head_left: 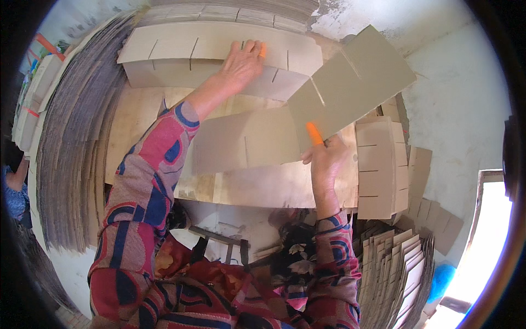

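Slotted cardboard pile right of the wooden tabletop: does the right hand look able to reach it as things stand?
Probably yes: the right hand is near the slotted cardboard pile, with nothing visible blocking the gap. Its orange-covered finger lies over the bent sheet, so it may need freeing first.

We look down on a pale, smooth wooden tabletop (137, 115). On our right rises a whitish plastered wall (452, 115), bent by the lens; at the top, its white surface bears a grey, blotchy stain (331, 15). Low on the right we see a glaring white opening (490, 230) edged by a pale, straight frame (490, 175), its brightness washing out whatever lies beyond. Below the table's near edge, we make out a light grey floor (257, 222).
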`<action>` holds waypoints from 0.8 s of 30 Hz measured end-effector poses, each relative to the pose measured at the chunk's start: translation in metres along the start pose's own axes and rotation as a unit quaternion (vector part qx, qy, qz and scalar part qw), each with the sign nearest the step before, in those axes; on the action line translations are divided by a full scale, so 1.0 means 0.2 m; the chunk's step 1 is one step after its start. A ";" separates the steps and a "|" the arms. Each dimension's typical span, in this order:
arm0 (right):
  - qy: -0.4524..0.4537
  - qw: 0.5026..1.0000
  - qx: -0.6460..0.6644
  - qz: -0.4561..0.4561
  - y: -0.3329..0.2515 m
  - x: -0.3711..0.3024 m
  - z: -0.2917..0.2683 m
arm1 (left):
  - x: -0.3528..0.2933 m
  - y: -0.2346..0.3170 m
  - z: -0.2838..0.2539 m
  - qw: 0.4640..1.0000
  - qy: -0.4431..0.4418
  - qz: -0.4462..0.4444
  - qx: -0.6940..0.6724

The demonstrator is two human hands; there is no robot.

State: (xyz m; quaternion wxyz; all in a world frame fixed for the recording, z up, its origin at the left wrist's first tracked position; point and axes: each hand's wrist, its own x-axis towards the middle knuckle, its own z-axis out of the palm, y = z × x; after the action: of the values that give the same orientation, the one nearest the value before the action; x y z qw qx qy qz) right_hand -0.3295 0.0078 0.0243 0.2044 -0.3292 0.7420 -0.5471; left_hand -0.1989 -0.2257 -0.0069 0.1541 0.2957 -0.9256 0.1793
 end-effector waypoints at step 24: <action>-0.040 0.999 -0.015 0.000 0.05 -0.01 0.01 | -0.03 0.00 -0.20 0.985 -0.002 0.156 -0.067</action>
State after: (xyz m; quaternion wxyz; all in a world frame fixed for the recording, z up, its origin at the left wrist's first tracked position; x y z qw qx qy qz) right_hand -0.3307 0.0096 0.0134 0.2290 -0.3540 0.7412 -0.5223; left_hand -0.1871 -0.2053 0.0272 0.1415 0.1371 -0.9706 0.1382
